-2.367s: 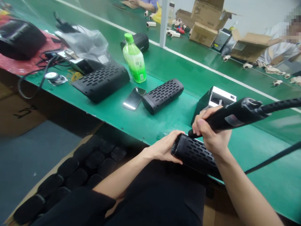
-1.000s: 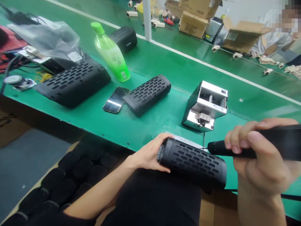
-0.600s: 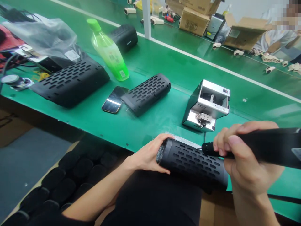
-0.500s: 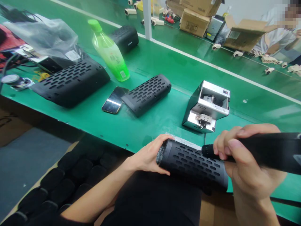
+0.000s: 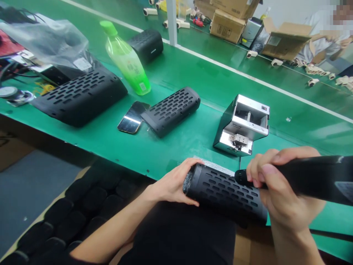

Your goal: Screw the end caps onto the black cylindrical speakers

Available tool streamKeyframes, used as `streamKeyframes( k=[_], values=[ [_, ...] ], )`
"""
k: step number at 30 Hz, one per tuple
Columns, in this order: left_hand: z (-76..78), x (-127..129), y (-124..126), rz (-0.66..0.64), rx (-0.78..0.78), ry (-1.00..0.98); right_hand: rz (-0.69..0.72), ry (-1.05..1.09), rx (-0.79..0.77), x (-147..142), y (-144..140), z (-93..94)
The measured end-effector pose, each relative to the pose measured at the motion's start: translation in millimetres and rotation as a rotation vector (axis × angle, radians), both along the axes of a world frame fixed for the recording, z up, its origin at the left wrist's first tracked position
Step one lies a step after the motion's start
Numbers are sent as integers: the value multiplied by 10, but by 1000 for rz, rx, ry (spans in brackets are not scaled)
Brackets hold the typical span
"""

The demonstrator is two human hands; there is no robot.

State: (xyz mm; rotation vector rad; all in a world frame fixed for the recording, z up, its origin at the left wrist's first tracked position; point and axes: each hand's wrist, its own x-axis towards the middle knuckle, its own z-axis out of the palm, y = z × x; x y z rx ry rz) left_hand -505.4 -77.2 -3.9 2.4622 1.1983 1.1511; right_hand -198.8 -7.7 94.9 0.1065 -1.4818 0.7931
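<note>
Gripped at its left end by my left hand (image 5: 176, 183) is a black speaker housing (image 5: 220, 191) with rows of slots, held at the table's front edge against my body. My right hand (image 5: 289, 191) is wrapped round a black electric screwdriver (image 5: 311, 176), which lies nearly level. The screwdriver's nose meets the upper long edge of the housing; its bit and any screw there are hidden. Just beyond the housing stands a silver and black screw feeder (image 5: 242, 125).
On the green table (image 5: 176, 154) lie another slotted housing (image 5: 172, 110), a phone (image 5: 134, 117), a larger slotted housing (image 5: 85, 95) and a green bottle (image 5: 127, 62). A black speaker (image 5: 147, 46) sits behind. Cartons (image 5: 227, 25) and a person are across the table.
The view has shifted slightly, and objects on the left appear a little further left. My left hand keeps its grip; my right hand and the screwdriver sit slightly further left along the housing.
</note>
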Motion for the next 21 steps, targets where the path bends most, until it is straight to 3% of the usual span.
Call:
streamKeyframes(
  k=[8, 21],
  values=[
    [7, -2, 11, -19, -45, -41, 27, -70, 19, -33, 103, 12],
    [-33, 2, 94, -10, 19, -11, 203, -88, 40, 21, 201, 46]
  ],
)
